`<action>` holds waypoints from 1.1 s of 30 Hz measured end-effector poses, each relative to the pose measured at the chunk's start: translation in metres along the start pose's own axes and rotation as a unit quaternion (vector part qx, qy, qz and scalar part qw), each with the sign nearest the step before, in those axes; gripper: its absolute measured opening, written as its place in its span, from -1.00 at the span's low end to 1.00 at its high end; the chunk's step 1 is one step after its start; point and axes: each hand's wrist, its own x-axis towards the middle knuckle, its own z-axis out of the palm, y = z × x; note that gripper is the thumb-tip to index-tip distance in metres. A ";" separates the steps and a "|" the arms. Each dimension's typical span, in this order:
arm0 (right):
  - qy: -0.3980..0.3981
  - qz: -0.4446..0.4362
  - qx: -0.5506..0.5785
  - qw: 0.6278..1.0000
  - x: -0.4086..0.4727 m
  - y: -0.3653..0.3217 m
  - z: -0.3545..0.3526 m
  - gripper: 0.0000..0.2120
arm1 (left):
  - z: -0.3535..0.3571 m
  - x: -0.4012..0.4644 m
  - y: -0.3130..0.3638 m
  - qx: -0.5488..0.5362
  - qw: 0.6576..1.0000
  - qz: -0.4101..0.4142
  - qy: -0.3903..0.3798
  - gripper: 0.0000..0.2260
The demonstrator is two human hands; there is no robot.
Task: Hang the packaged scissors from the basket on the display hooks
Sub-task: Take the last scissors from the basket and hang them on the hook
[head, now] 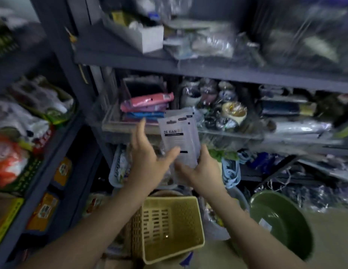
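Several white packaged scissors (pixel 179 133) are fanned upright in front of the middle shelf, their card tops with black hang slots showing. My right hand (pixel 204 167) grips the stack from below at its lower right. My left hand (pixel 147 152) has its fingers spread; its thumb rests on the lower front of the front package. A yellow slotted basket (pixel 169 228) sits on the floor below my forearms, tilted, its inside looking bare. No display hooks can be made out in this blurred view.
Dark metal shelving (pixel 130 61) holds crowded goods. A clear tray (pixel 118 123) with pink and blue packs sits left of the packages. Wrapped ceramics (pixel 233 111) stand to the right. A green basin (pixel 282 226) lies at the lower right, blue baskets (pixel 231 171) behind.
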 end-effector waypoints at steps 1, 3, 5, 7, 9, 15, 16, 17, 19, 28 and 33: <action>0.021 -0.022 -0.034 0.999 -0.003 -0.018 0.002 -0.66 | -0.003 -0.010 0.006 -0.101 0.992 -0.059 -0.044 -0.27; 0.020 -0.071 -0.104 0.992 -0.009 -0.044 0.014 -0.69 | -0.011 -0.026 0.015 -0.242 0.956 -0.123 -0.107 -0.38; 0.000 -0.124 -0.135 0.983 -0.016 -0.062 0.026 -0.55 | -0.022 -0.028 0.014 -0.276 0.947 -0.115 -0.116 -0.48; -0.061 -0.175 -0.122 0.975 -0.022 -0.072 0.031 -0.28 | -0.039 -0.022 0.012 -0.292 0.943 -0.114 -0.114 -0.71; -0.128 -0.215 -0.089 0.964 -0.019 -0.078 0.026 -0.13 | -0.057 -0.013 0.006 -0.290 0.939 -0.130 -0.134 -0.79; -0.175 -0.072 0.237 0.953 0.007 -0.108 -0.001 -0.62 | -0.097 0.011 0.019 -0.249 0.953 -0.075 -0.153 -0.73; -0.162 -0.060 0.261 0.950 0.015 -0.111 -0.003 -0.56 | -0.100 0.016 0.025 -0.248 0.953 -0.062 -0.161 -0.74; -0.154 -0.053 0.284 0.945 0.024 -0.114 -0.008 -0.47 | -0.103 0.020 0.032 -0.247 0.952 -0.049 -0.172 -0.77; -0.142 -0.022 0.314 0.938 0.046 -0.121 -0.020 -0.38 | -0.105 0.029 0.047 -0.245 0.951 -0.037 -0.185 -0.78; -0.097 -0.025 0.414 0.905 0.128 -0.147 -0.079 -0.83 | -0.079 0.089 0.116 -0.343 0.932 -0.001 -0.116 -0.77; -0.067 -0.031 0.472 0.878 0.172 -0.159 -0.108 -0.78 | -0.051 0.124 0.146 -0.403 0.915 0.000 0.021 -0.77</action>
